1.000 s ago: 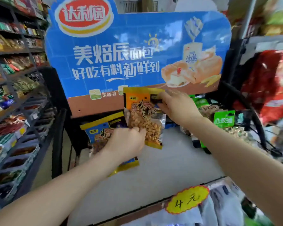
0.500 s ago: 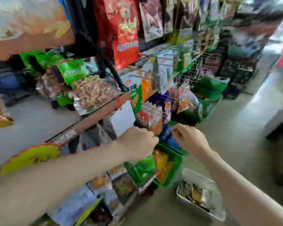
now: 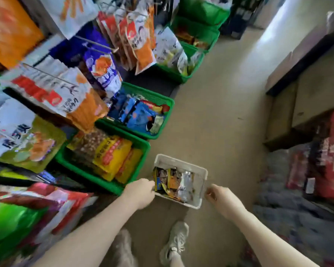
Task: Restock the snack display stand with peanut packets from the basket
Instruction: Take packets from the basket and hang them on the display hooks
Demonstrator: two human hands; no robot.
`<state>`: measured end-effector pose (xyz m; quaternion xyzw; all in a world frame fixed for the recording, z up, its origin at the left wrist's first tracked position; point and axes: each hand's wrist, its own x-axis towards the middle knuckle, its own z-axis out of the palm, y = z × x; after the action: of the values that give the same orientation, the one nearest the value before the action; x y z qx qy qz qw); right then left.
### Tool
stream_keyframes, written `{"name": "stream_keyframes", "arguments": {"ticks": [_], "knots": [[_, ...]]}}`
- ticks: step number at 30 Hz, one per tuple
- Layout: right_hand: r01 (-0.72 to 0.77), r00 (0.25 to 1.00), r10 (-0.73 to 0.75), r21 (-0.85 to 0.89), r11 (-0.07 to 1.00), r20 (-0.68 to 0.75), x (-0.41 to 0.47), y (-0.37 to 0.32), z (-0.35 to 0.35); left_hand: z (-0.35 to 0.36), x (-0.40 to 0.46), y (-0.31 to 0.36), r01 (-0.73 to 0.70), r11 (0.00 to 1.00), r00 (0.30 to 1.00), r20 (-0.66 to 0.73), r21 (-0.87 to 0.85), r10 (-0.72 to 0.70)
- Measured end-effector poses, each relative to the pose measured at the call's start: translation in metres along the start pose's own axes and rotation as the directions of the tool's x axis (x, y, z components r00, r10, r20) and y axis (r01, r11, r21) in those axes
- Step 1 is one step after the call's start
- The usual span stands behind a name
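Basket (image 3: 201, 171) on floor, green crates (image 3: 143, 144) beside; hands flanking.

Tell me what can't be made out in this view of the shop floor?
- Head view: how many packets the white basket holds; they overlap, and their print is too small to read.
- Left hand: its fingers curl away behind its back at the basket's edge, so grip or touch is unclear.
- Right hand: fingertips blurred; contact with the rim is unclear.
- The display stand is out of frame.
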<state>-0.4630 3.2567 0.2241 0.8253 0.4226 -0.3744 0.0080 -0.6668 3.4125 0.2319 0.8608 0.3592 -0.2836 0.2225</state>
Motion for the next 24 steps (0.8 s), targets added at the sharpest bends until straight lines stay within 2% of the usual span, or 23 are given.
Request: {"name": "stream_keyframes", "arguments": {"ticks": [6,12,16,19,22,24], "knots": [[-0.048,0.992,0.047,0.004,0.999,0.118,0.123,0.065,0.119,0.109,0.143,-0.006,0.044,0.999,0.983,0.177,0.004,-0.044],[-0.004,0.987,0.013,-0.057,0.998,0.163,0.267,0.096,0.236,0.220,0.274,-0.037,0.026,0.999,0.975,0.220,0.026,-0.031],[0.110,0.988,-0.084,-0.204,0.973,0.133,0.345,0.101,0.300,0.271,0.321,-0.061,-0.130,0.978,0.974,0.203,0.165,0.095],[0.156,0.984,-0.123,-0.293,0.943,0.127,0.383,0.105,0.331,0.300,0.347,-0.070,-0.291,0.904,0.941,0.262,0.313,0.213],[0.233,0.961,-0.165,-0.331,0.914,0.221,0.408,0.116,0.349,0.318,0.370,-0.072,-0.360,0.873,0.915,0.306,0.330,0.262],[0.241,0.950,-0.140,-0.369,0.897,0.279,0.418,0.123,0.355,0.325,0.380,-0.074,-0.385,0.854,0.907,0.316,0.350,0.279]]}}
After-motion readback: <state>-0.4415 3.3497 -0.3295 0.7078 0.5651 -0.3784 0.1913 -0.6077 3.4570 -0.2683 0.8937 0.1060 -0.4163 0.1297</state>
